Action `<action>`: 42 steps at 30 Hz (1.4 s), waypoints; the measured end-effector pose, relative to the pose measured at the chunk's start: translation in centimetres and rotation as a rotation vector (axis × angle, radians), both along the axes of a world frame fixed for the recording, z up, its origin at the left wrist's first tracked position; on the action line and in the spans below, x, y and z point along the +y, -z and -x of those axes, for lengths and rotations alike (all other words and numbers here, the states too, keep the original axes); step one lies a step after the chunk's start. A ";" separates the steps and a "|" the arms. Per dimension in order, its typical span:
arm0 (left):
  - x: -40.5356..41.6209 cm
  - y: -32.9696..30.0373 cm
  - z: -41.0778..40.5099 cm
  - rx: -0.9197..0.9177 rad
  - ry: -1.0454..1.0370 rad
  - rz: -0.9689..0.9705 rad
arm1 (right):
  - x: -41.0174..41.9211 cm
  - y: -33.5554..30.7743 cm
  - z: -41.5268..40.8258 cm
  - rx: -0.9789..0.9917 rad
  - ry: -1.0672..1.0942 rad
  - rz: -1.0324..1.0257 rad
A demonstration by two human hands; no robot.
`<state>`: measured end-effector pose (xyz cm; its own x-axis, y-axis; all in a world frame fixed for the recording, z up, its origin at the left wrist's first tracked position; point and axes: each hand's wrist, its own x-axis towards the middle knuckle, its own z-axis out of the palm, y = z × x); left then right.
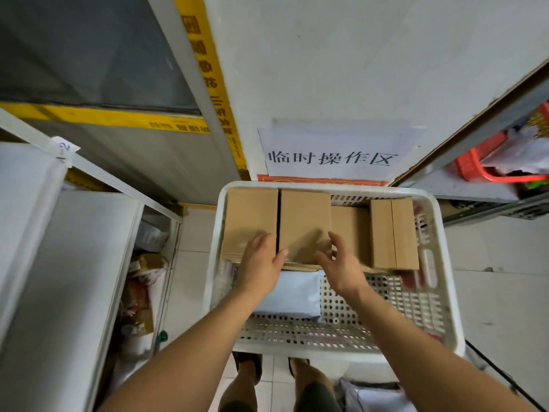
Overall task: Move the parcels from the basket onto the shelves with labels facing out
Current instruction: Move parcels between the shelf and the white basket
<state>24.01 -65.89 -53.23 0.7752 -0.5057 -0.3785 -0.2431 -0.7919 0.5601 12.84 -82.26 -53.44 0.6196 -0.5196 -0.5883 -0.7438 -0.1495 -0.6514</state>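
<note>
White basket (439, 233), parcel (350, 230) half hidden

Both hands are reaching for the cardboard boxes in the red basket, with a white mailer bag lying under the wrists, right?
Not quite: the basket holding the cardboard boxes is white, not red, as the head view shows. Both the left hand and right hand reach for them, and the mailer bag lies below.

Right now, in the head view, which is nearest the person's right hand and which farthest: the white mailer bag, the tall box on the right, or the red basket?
1. white mailer bag: just left of the right hand, inside the white basket.
2. tall box: to its right, against the far wall.
3. red basket: up on the right shelf.
</note>
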 end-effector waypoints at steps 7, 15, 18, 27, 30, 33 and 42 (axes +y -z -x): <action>6.4 -8.3 -1.1 -0.022 -0.056 0.000 | 2.6 -8.6 -1.4 -0.036 -0.348 0.133; 19.1 -18.9 0.1 -0.227 -0.348 -0.103 | 11.9 -19.1 -8.6 -0.239 -0.825 0.251; 25.0 -22.6 1.8 -0.281 -0.527 -0.072 | 17.6 -23.0 -10.6 -0.299 -1.012 0.264; 43.3 -30.6 9.9 -0.528 -0.887 -0.089 | 38.9 -31.0 -11.4 -0.577 -1.343 0.144; 49.1 -32.4 13.3 -0.593 -1.000 -0.094 | 46.5 -33.6 -10.0 -0.645 -1.471 0.095; 54.4 -34.2 16.9 -0.690 -1.134 -0.085 | 53.4 -36.1 -8.0 -0.737 -1.561 0.038; 65.7 -39.2 26.7 -0.861 -1.488 -0.166 | 71.1 -41.4 -2.1 -0.946 -1.788 -0.098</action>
<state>-2.70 -0.16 -14.06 0.4962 0.7742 0.3930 0.5311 -0.6287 0.5680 14.95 -11.19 -12.05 0.3697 0.9111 0.1822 0.6810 -0.1323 -0.7202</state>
